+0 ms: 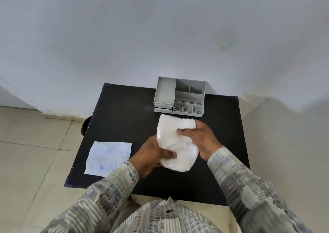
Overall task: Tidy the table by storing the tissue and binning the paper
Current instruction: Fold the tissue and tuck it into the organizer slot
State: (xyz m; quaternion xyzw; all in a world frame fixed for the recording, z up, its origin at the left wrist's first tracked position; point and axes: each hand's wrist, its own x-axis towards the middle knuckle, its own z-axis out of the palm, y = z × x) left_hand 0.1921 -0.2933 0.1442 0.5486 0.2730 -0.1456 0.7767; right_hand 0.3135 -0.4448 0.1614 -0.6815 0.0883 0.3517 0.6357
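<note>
A black rectangular surface (124, 111) stands against a pale blue-grey wall (160, 28) on a beige tiled floor (26, 152). A grey plastic compartment organiser (179, 96) sits at its far edge, a creased white sheet of paper (108, 158) near its left edge, bare room between. Above the middle, the left hand (153, 154) and right hand (201, 137) each close their grip on a soft white wad of tissue (176, 142), just before the organiser.

Pale wall (160, 28), beige tiled floor (26, 143) (dark joints), black table (124, 111)
</note>
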